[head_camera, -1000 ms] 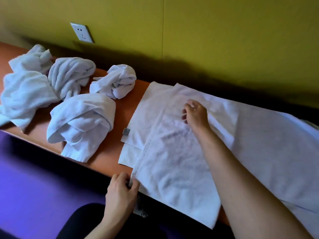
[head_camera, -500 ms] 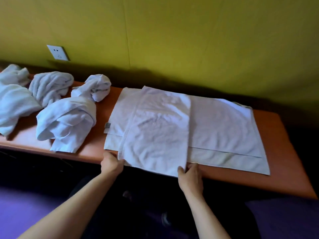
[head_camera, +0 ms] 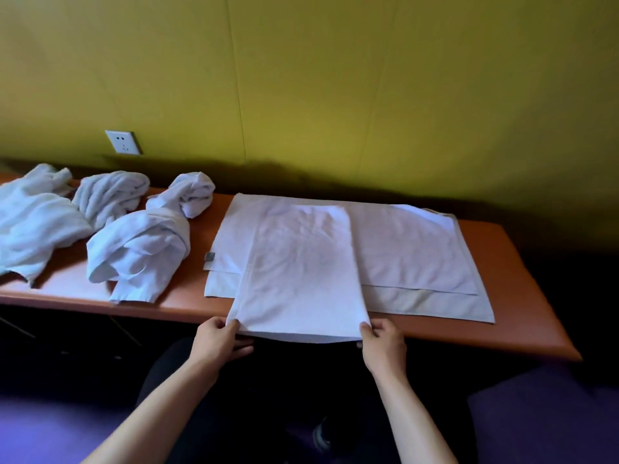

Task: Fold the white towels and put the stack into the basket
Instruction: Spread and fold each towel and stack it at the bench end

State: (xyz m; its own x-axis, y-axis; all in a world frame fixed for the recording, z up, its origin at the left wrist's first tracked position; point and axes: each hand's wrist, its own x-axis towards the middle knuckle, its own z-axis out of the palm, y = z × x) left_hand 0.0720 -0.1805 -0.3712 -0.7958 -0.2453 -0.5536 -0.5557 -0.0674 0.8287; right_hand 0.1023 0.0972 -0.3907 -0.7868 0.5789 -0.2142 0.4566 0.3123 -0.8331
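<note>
Both my hands pinch the near corners of the folded white terry towel (head_camera: pixel 301 269) at six o'clock: left hand (head_camera: pixel 217 339), right hand (head_camera: pixel 383 343). It overlaps flat white towels (head_camera: pixel 412 256) on the orange table (head_camera: pixel 522 326); crumpled white towels (head_camera: pixel 137 249) lie at nine o'clock.

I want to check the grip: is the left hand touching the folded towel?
Touching. Head view: left hand pinches the folded towel's near left corner.

Indoor room, exact type indeterminate: plain yellow-green panelled wall (head_camera: pixel 335 78), white wall socket (head_camera: pixel 123 142) at centre left, long orange-brown bench (head_camera: pixel 522 296), purple floor (head_camera: pixel 40 430).
</note>
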